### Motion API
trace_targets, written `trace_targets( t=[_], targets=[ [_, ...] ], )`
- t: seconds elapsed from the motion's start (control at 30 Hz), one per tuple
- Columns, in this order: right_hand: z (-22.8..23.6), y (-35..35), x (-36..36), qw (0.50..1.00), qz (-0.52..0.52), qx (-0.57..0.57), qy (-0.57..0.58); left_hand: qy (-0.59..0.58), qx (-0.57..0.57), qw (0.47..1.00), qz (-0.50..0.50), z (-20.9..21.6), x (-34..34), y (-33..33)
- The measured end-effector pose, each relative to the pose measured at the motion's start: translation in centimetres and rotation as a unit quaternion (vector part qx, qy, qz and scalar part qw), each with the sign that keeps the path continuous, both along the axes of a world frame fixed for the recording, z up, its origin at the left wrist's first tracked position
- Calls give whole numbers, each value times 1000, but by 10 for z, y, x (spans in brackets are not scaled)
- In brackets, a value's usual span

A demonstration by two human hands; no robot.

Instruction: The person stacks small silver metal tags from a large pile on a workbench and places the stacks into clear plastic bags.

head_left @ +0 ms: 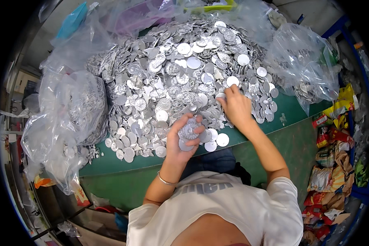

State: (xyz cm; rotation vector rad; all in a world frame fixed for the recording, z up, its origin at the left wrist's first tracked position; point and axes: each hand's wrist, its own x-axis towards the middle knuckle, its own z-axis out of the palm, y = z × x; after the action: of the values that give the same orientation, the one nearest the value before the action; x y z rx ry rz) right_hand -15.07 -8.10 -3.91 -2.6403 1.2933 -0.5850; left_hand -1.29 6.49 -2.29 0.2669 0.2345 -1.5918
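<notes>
A broad heap of silver-coloured metal pendants (164, 104) covers the work table, with smooth round discs among ornate openwork pieces. Held up before the heap's near edge, my left hand (177, 143) is closed around a small bunch of silver pendants (188, 129). An ornate, textured one lies on top and a plain round one shows below it. My right hand (238, 107) reaches into the heap's right side with thumb and fingertips apart. Its fingertips touch the pieces just below a bright round disc (232, 81); what lies under the fingers is partly hidden.
Clear plastic bags of metal pieces stand at the left (86, 106) and right (303, 61) of the heap. The green table edge (291, 112) curves along the near side. Colourful packets (326, 176) fill a blue rack at right. A yellow-green bin (217, 7) sits behind the heap.
</notes>
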Motion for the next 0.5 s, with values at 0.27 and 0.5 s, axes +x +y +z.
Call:
trace_targets(
  t=[0.27, 0.5],
  targets=[
    [-5, -10, -22, 938, 2, 206, -280, -10, 30, 999, -28, -6, -28, 11],
    [-3, -8, -58, 984, 85, 39, -151, -28, 32, 998, -36, -8, -31, 18]
  ],
)
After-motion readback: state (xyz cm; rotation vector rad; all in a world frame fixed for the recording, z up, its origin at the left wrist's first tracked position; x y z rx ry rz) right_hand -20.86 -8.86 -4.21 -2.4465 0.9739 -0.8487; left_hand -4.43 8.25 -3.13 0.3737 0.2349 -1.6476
